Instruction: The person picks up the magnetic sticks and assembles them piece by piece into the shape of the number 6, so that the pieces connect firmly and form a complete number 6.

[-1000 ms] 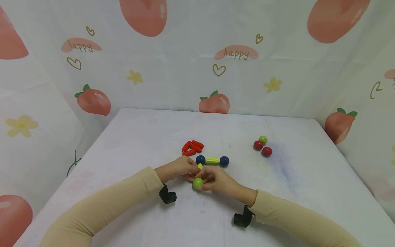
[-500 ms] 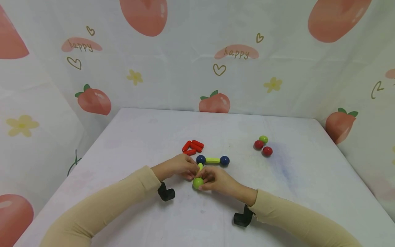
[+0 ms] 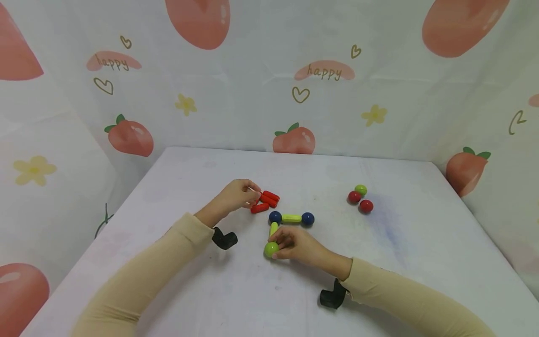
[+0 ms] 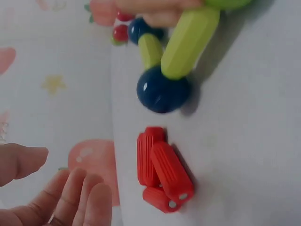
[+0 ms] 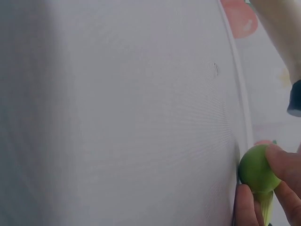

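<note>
My right hand (image 3: 304, 247) pinches a green ball (image 3: 271, 251) between thumb and fingers; the right wrist view shows that ball (image 5: 256, 169) close up. From it a yellow-green stick (image 3: 273, 229) runs to a dark blue ball (image 3: 275, 217), which a second yellow-green stick (image 3: 291, 218) joins to another blue ball (image 3: 308, 218). Over the pile of red sticks (image 3: 260, 208) is my left hand (image 3: 236, 194), hiding part of it. In the left wrist view its fingers (image 4: 70, 195) and thumb are spread apart with nothing between them, beside the ridged red sticks (image 4: 171, 172).
Two red balls (image 3: 366, 206) and a light green ball (image 3: 360, 189) lie together farther back on the right of the white table (image 3: 421, 243). A printed cloth (image 3: 236, 84) hangs behind. Black camera mounts (image 3: 332, 297) sit below the wrists.
My left hand has let go at the yellow-green stick and moved up and left to the red sticks. The right hand stays on the green ball.
</note>
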Demonstrator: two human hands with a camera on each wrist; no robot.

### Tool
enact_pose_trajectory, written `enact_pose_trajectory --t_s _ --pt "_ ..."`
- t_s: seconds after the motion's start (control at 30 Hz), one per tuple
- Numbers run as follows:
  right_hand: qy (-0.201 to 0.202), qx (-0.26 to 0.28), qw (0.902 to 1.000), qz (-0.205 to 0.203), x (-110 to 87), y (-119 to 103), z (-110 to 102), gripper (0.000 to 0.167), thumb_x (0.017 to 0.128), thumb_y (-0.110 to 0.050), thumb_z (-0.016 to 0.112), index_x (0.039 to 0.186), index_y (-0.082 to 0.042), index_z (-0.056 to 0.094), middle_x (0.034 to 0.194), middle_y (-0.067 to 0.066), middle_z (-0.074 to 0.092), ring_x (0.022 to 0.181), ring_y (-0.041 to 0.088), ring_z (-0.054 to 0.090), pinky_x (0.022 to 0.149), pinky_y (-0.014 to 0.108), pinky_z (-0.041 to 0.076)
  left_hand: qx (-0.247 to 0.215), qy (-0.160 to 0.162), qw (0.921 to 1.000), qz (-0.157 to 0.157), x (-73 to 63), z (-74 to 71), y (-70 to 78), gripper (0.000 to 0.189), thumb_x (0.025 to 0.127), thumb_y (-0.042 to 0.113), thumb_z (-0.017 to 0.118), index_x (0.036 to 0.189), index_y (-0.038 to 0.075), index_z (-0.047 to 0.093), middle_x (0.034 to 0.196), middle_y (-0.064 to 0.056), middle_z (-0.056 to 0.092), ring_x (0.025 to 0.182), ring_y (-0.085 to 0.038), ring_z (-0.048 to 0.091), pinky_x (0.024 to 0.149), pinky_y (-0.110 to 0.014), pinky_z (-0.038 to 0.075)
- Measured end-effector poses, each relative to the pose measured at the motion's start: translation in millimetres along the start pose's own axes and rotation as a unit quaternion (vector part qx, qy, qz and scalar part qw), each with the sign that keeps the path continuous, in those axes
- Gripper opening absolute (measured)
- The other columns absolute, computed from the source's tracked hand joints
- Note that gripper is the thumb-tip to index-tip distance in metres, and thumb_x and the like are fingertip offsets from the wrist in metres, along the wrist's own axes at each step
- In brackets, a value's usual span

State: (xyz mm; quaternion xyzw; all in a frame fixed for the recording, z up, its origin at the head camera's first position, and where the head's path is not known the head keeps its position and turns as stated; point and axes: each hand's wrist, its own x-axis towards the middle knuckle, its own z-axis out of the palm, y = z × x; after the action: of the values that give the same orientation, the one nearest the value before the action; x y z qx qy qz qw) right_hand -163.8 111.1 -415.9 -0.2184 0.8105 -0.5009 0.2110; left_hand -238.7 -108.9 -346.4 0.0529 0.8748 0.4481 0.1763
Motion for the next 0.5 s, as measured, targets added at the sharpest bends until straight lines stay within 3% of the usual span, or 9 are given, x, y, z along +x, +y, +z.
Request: enact_pose_trajectory --t_s 0.13,0.3,0.5 --pt "-0.001 0.001 1.0 0.0 -0.6 0.4 -0.5 0.032 0.087 -0.005 0.079 0.117 -0.002 0.068 0.108 0.013 0.068 0.092 0.011 0.065 0.082 0.015 0.053 0.048 0.015 0.9986 0.016 8.4 -2.8 -6.8 0.032 0.101 0.02 0.06 0.128 0.003 0.063 0.118 -0.016 0.068 0.106 -0.03 0.068 0.093 -0.035 0.058" --pt "0.0 0.0 1.0 -0.005 0.0 0.7 0.5 0.032 0.087 -0.004 0.079 0.116 -0.001 0.068 0.106 0.013 0.068 0.091 0.009 0.065 0.083 0.016 0.053 0.106 0.017 0.9941 0.013 16.9 5.0 -19.3 0.026 0.099 0.019 0.064 0.122 0.007 0.069 0.121 -0.011 0.069 0.107 -0.025 0.064 0.083 -0.029 0.054" --pt "0.0 0.004 0.9998 -0.018 0.9 2.3 0.9 0.033 0.086 -0.003 0.079 0.116 0.001 0.067 0.106 0.016 0.068 0.091 0.008 0.065 0.082 0.015 0.053 0.126 0.015 0.9919 0.012 19.0 14.4 -23.9 0.023 0.099 0.016 0.065 0.119 0.006 0.07 0.122 -0.012 0.07 0.104 -0.024 0.064 0.08 -0.028 0.055"
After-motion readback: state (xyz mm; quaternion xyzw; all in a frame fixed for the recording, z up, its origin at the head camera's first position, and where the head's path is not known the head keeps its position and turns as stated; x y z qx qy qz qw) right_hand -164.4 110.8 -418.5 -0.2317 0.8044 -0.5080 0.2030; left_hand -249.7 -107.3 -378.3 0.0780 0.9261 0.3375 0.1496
